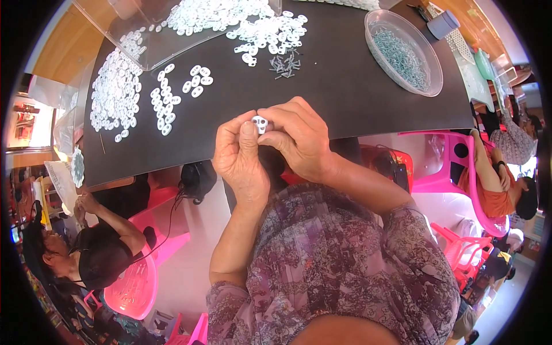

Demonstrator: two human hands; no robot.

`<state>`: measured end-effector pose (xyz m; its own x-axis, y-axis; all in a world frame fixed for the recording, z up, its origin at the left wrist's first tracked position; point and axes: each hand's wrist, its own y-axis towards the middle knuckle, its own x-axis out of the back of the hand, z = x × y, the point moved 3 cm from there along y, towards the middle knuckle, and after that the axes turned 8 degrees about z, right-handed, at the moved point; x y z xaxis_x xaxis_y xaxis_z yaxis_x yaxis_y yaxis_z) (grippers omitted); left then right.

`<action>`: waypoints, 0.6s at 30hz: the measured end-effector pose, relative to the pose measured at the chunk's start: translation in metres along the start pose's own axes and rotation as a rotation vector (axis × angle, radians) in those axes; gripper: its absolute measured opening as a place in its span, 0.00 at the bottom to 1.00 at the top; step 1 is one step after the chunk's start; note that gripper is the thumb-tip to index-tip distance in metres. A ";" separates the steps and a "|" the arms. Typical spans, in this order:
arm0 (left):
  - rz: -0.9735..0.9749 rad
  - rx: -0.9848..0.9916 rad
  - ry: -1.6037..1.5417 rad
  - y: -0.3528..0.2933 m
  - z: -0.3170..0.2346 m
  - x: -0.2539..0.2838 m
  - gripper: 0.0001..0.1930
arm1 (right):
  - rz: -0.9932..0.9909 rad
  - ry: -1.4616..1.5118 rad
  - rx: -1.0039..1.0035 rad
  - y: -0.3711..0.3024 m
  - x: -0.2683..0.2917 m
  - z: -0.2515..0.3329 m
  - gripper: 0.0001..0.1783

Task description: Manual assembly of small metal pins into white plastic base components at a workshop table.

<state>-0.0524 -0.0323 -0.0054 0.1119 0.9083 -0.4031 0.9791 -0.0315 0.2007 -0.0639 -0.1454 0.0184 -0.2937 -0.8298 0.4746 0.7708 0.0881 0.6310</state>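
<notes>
Close in front of my chest, at the table's near edge, a small white plastic piece with dark holes (260,123) is pinched between the fingertips of both hands. My left hand (240,158) grips it from the left with thumb and fingers. From the right, my right hand (299,138) closes on it with thumb and forefinger, hiding part of it. Beyond the hands lie loose white oval two-hole pieces (165,104), a smaller cluster of the same ovals (197,81), and a little heap of dark grey screws or nails (284,64).
A large pile of white ovals (115,86) covers the dark table's (345,69) left side. Behind stands a clear plastic bin (158,62) beside more white pieces (267,31). A round clear dish (397,60) holds many screws or nails. People sit on pink chairs (135,287) at both sides.
</notes>
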 end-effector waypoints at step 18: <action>0.023 -0.033 -0.073 -0.007 -0.003 -0.003 0.11 | -0.053 0.062 0.039 -0.005 -0.008 0.004 0.16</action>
<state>-0.0601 -0.0337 -0.0032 0.1474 0.8746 -0.4619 0.9702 -0.0370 0.2395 -0.0675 -0.1373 0.0140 -0.2974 -0.8663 0.4014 0.7321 0.0629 0.6782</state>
